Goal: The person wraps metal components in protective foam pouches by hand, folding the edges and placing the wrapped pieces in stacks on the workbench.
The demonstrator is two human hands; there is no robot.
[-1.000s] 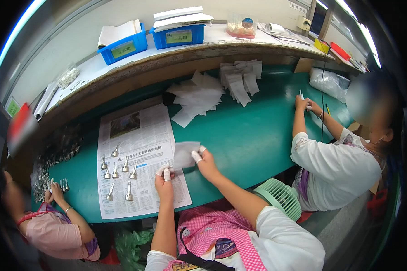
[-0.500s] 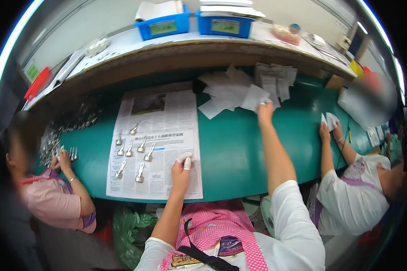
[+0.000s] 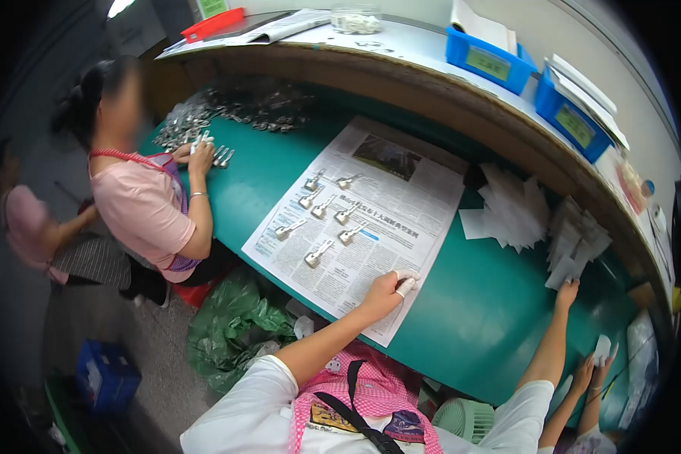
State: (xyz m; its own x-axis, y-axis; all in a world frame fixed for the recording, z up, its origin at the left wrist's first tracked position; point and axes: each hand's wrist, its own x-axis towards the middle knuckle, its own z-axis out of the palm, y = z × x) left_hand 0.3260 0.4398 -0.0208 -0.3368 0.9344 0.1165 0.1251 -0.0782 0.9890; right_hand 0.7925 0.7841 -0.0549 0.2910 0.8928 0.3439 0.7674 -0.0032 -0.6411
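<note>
My left hand (image 3: 396,291), with white covers on some fingertips, rests closed over the right part of the newspaper (image 3: 386,318); whatever it may hold is too small to make out. Several metal parts (image 3: 321,206) lie spread on the newspaper, up and left of that hand. Farther right, my right hand (image 3: 567,292) grips the lower end of a white sheet (image 3: 563,271) at the pile of stacked bags (image 3: 579,233). Beside that pile lies a second, fanned-out heap of white bags (image 3: 511,208).
A co-worker (image 3: 140,200) at the left handles small parts near a heap of metal pieces (image 3: 183,125). Another co-worker's hands (image 3: 592,372) are at the lower right. Blue bins (image 3: 492,58) stand on the shelf; a green fan (image 3: 464,420) and green plastic bag (image 3: 238,325) are below the table.
The view has swung left. My right hand has gone from near my left hand to the white bags, now at the stacked pile. My left hand stays over the newspaper.
</note>
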